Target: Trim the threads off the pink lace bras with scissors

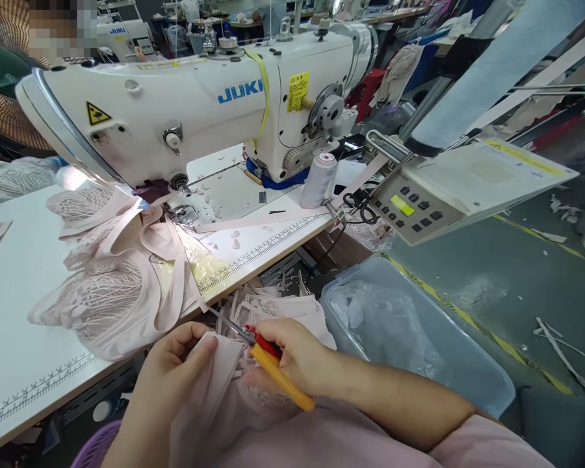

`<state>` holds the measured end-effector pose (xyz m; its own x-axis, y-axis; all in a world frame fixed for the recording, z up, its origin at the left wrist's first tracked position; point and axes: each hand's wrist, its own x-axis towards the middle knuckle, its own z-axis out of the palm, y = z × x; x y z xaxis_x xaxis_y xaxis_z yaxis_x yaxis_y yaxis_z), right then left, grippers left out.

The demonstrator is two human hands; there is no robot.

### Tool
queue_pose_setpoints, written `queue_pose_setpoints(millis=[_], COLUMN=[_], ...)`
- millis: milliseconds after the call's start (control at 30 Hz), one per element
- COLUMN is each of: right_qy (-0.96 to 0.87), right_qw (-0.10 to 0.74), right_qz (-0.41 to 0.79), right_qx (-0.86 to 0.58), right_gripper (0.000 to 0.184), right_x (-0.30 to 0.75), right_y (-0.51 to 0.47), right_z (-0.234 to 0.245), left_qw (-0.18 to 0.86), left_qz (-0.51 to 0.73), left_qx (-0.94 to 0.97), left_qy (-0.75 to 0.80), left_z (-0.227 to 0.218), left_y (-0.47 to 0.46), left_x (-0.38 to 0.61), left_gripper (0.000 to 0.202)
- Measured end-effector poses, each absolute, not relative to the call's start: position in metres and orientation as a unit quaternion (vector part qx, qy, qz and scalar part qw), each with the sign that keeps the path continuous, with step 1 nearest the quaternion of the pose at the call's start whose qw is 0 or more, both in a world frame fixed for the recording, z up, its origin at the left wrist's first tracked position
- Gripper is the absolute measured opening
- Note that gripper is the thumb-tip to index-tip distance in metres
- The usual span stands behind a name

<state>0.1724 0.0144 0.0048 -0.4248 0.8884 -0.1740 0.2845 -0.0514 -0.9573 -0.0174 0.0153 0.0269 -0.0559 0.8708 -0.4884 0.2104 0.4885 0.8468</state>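
Observation:
My left hand (185,364) pinches the edge of a pale pink bra (224,357) between thumb and fingers, close to my lap. In my right hand (292,354) are scissors (277,374) with one orange and one red handle. Their blades point up and left, just beyond the held fabric, near a narrow pink strip at the table edge. Whether the blades touch cloth I cannot tell. Another pale pink lace bra (112,299) lies bunched on the table, partly under the needle area of the white sewing machine (199,104).
A thread cone (318,181) and a control panel (409,205) stand right of the machine. Below sits a translucent blue bin (448,305) with plastic inside. The table (24,351) carries ruler markings along its front edge. Fabric scraps lie near the needle plate.

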Motion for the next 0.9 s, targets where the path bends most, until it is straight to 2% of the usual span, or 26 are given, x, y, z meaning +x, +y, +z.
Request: queue_pose_setpoints(millis=[267,533,900], right_qy=[-0.509,-0.524,-0.525], right_qw=[0.326,0.363,0.331], right_qz=[0.635,0.575,0.623], right_qx=[-0.481,-0.513,-0.476], right_gripper=[0.049,0.043,0.036], right_x=[0.149,0.137,0.141], right_y=[0.009,0.009,0.015], right_z=[-0.031,-0.036,-0.025], left_qw=[0.584,0.617,0.587], left_qz=[0.285,0.297,0.319], left_qx=[0.41,0.412,0.436], left_qy=[0.64,0.602,0.603], left_z=[0.025,0.011,0.009], left_y=[0.014,0.011,0.009], left_x=[-0.022,-0.037,-0.038], left_gripper=[0.034,0.031,0.024])
